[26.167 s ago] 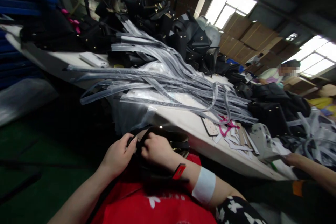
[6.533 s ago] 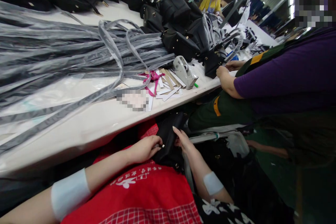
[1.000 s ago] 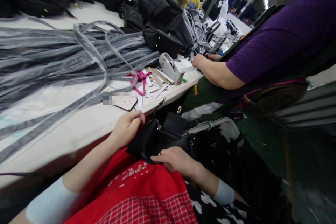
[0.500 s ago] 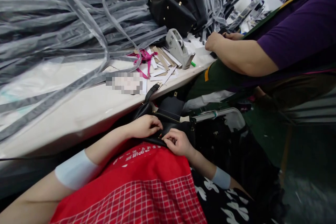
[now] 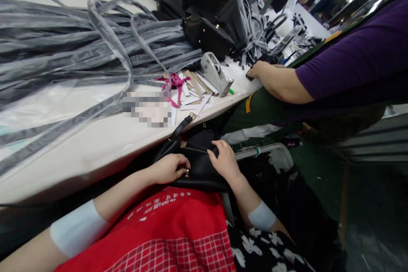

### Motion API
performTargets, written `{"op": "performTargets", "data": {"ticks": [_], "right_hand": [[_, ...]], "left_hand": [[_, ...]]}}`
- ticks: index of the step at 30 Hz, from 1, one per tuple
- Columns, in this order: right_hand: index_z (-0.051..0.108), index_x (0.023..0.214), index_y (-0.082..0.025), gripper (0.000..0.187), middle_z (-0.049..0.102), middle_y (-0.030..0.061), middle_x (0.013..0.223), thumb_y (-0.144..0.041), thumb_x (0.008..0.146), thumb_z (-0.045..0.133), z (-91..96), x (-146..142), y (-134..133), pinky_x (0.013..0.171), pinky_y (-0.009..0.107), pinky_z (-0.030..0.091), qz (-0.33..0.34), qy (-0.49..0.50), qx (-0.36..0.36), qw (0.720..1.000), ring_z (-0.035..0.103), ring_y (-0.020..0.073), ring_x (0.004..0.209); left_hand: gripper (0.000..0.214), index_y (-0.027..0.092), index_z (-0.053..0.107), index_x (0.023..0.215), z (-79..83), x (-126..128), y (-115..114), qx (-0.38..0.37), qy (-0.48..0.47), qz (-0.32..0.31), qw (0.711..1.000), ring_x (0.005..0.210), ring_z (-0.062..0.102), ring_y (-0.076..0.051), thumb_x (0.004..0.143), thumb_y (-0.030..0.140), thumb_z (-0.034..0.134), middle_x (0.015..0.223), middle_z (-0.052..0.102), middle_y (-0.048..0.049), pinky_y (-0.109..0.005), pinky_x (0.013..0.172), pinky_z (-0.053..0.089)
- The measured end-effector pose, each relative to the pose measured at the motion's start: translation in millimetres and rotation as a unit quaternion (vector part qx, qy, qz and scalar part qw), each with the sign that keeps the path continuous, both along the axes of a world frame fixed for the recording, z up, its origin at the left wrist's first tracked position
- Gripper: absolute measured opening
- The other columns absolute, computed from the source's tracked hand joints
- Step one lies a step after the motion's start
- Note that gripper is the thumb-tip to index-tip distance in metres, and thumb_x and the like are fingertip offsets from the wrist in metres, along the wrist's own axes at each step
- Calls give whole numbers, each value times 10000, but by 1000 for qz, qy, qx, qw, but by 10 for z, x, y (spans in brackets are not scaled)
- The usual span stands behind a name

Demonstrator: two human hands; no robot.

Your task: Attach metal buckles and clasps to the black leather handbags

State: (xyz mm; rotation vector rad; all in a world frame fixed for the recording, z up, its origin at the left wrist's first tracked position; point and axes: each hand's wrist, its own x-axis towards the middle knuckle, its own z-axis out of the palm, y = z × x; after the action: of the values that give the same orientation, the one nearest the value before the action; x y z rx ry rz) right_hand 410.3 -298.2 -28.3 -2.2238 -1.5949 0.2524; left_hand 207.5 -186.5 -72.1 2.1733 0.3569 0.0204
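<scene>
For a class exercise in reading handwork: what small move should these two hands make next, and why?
Probably, the right hand should fold the flap forward over the black bag. The flap lies back beyond the bag's top edge, its gold-coloured plate apart from the front clasp, where the left hand's fingers are.
</scene>
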Motion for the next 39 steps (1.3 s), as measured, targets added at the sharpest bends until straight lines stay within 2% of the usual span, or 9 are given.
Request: {"op": "performTargets", "data": {"ticks": [4,8,13,17,19,22,26,29,39], "right_hand": [[667,1067,-167,300,624,137,1198,-331,816,649,-128,366,485,1087,383,337,-79,133,-127,980,514,268,1221],[694,810,-124,210,714,153,874,-295,705,756,-280,576,913,943,452,457,-133,229,-197,944,645,321,1012],[689,818,-131,303,719,86,722,-415,719,727,-427,529,1029,736,352,547,-104,359,-164,913,695,219,740],[684,1040,-127,432,735,84,869,-445,748,683,-252,439,787,754,321,539,-95,417,-87,900,687,205,789],[671,1137,-160,425,729,66,941,-395,782,666,-11,333,592,788,307,519,-59,373,-32,926,668,194,839],[679,1179,-236,313,705,44,879,-272,895,555,425,53,308,769,285,469,105,109,45,987,624,164,799],[645,1240,-276,352,570,10,657,-195,939,481,784,-321,150,640,279,365,241,-152,58,957,504,140,648],[643,1235,-278,343,534,10,654,-198,946,476,786,-477,181,613,304,313,272,-195,67,940,461,146,644],[649,1207,-227,308,550,20,654,-225,952,477,586,-745,229,597,344,296,293,-167,96,936,464,168,650]], "left_hand": [[237,202,679,960,-40,-37,-32,17,5,8,1000,868,646,-184,798,175,508,936,706,-44,-274,816,485],[239,207,678,956,-15,-59,-58,20,10,18,1000,870,648,-192,785,178,513,931,705,-42,-283,819,487],[222,203,684,933,15,-119,-35,1,18,29,999,886,647,-194,777,176,529,932,706,-46,-281,829,487],[194,202,694,924,198,-239,-1,-33,2,34,999,835,640,-176,809,215,539,904,700,-41,-267,793,490],[187,204,696,917,395,-304,10,-49,-20,40,998,799,635,-159,826,220,533,879,700,-33,-253,766,489],[183,204,688,856,740,-380,31,-57,-84,82,991,745,628,-136,860,228,507,822,699,-17,-235,726,485],[204,180,679,840,1000,-449,104,-53,-172,270,946,704,628,-143,877,315,531,780,698,-27,-248,687,494],[241,161,680,861,976,-524,159,-57,-172,371,911,706,634,-160,862,372,565,789,709,-45,-265,676,504],[304,157,677,856,848,-799,-60,-112,-97,325,934,739,627,-155,903,392,490,810,705,-39,-264,717,495]]}}
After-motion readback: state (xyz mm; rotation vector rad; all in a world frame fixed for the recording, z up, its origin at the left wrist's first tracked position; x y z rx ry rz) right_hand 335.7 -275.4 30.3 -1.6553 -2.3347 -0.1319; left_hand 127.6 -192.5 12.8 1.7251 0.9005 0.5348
